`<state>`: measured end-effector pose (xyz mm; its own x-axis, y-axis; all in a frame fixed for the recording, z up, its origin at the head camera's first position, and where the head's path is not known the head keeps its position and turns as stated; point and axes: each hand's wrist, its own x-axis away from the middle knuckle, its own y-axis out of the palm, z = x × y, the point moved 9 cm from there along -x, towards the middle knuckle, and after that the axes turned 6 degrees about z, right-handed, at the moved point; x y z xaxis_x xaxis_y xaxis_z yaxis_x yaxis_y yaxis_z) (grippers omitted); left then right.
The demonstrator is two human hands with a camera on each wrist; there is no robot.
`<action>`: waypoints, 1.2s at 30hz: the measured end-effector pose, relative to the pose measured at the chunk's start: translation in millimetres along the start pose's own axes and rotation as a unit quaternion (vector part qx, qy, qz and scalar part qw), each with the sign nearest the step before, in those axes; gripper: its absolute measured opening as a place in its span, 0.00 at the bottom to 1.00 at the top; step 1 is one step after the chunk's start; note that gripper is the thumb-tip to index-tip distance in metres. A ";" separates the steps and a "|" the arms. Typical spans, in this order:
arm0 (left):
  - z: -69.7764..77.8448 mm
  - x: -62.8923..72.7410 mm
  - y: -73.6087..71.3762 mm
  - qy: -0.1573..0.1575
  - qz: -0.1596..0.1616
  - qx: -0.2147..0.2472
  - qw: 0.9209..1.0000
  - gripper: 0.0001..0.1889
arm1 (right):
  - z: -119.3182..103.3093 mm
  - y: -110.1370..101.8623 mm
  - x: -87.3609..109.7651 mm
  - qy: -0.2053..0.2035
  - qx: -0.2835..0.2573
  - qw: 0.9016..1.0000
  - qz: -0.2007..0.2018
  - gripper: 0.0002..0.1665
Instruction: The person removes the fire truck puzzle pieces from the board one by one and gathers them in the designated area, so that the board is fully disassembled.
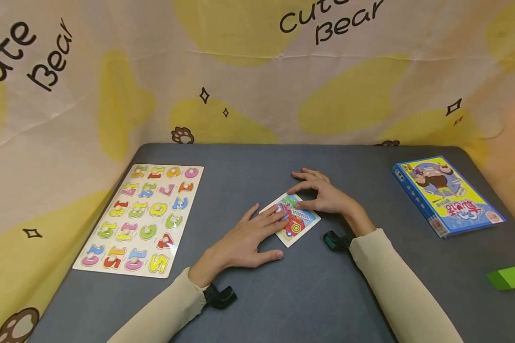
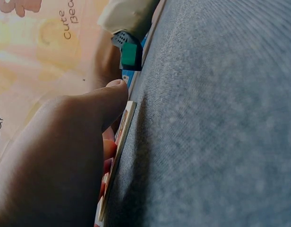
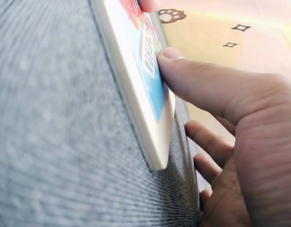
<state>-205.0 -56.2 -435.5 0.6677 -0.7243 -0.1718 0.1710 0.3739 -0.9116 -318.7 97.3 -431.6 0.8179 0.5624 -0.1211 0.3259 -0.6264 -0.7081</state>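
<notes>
A small, thin wooden picture board [image 1: 297, 227] lies flat on the grey table, turned at an angle. It shows a red vehicle on blue, and its pale edge is visible in both wrist views. My left hand [image 1: 251, 240] rests on its left part with fingers outstretched and covers some of the picture; the thumb lies apart, to the near side. At the far right edge is my right hand [image 1: 326, 195]. Its thumb [image 3: 183, 71] touches the printed face, and the index finger reaches the far corner. The other fingers are spread beyond the board.
On the left of the table [image 1: 240, 166] lies a white number puzzle board [image 1: 154, 221] with colourful knobbed pieces. A blue and yellow box [image 1: 450, 195] lies at the right, with a green block [image 1: 510, 277] nearer. Printed cloth [image 1: 249, 71] hangs behind the table.
</notes>
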 end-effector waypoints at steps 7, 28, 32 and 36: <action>-1.6 0.2 1.3 0.000 0.002 -0.006 1.000 0.41 | -1.5 0.1 1.0 0.005 -0.005 1.000 0.009 0.20; -0.9 -1.4 -0.5 0.002 0.003 -0.002 1.000 0.41 | -9.0 -3.4 2.6 -0.010 -0.049 0.997 0.063 0.20; -1.2 -1.9 -0.2 0.001 0.003 -0.004 1.000 0.41 | -12.5 -3.6 2.3 -0.017 -0.051 0.996 0.071 0.20; -1.1 -1.4 0.2 0.001 0.002 -0.003 1.000 0.41 | -13.6 -2.2 2.5 -0.022 -0.043 0.996 0.073 0.20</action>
<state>-206.7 -55.8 -435.8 0.6666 -0.7242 -0.1768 0.1630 0.3731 -0.9134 -310.9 92.8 -420.9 0.8387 0.4843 -0.2492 0.2465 -0.7456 -0.6191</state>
